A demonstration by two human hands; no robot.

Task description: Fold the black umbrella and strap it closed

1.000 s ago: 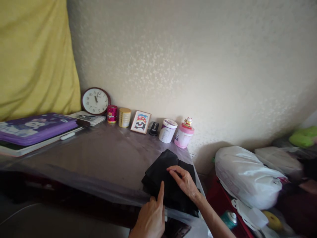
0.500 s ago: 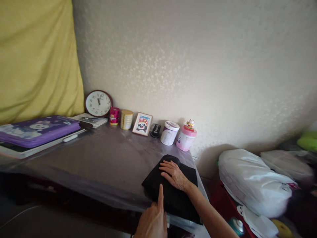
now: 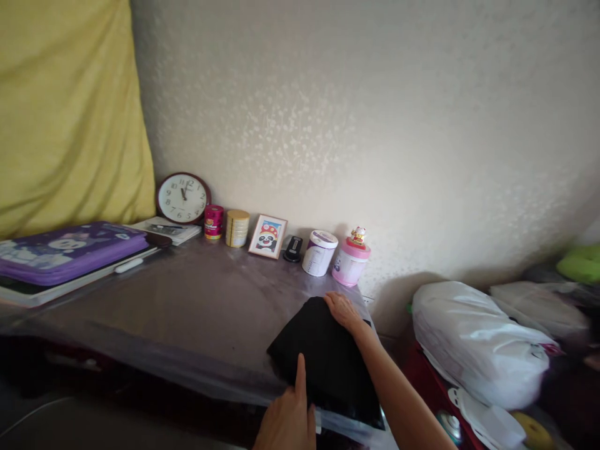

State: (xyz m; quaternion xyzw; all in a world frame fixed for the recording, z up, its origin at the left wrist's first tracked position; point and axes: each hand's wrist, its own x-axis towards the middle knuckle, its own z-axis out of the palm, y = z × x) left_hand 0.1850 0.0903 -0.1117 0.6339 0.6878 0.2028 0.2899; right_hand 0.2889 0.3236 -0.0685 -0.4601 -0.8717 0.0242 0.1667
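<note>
A folded piece of black cloth (image 3: 328,356) lies at the right front corner of the table. My left hand (image 3: 288,419) is at its near left edge, index finger stretched out on top and the other fingers curled, partly hidden. Over the cloth's far right edge rests my right hand (image 3: 344,309), its fingers extended and lying on the fabric. Some of those fingertips are hard to see.
Behind the cloth stand a pink jar (image 3: 350,262) with a figurine, a white tub (image 3: 320,253), a framed panda picture (image 3: 267,236) and a clock (image 3: 184,198). A purple case (image 3: 70,250) lies left. A bulging white bag (image 3: 478,344) sits beside the table.
My right hand has moved from the middle of the cloth to its far right edge. The raised fold there now lies flatter. My left hand has hardly moved.
</note>
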